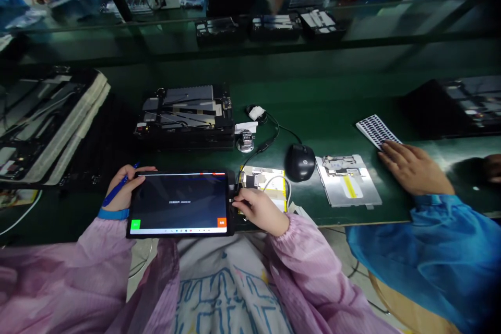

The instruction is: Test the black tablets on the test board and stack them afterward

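Note:
My left hand (124, 188) grips the left edge of a black tablet (178, 203) and also holds a blue pen (117, 191). The tablet's screen is lit, with a green button and an orange button. My right hand (260, 211) is at the tablet's right edge, its fingers pinching a black cable plug (235, 200). Just beyond that hand lies a circuit board with yellow tape (263, 188), partly hidden by the hand and a white cable. A black HP mouse (300, 162) sits to the right of the board.
A co-worker's hand (413, 167) in a blue sleeve rests on a sheet of black pads (378, 131). Nearby are a metal plate with yellow tape (347, 180) and stacked black device housings (183, 117). Above stands a glass shelf (270, 26) holding black units.

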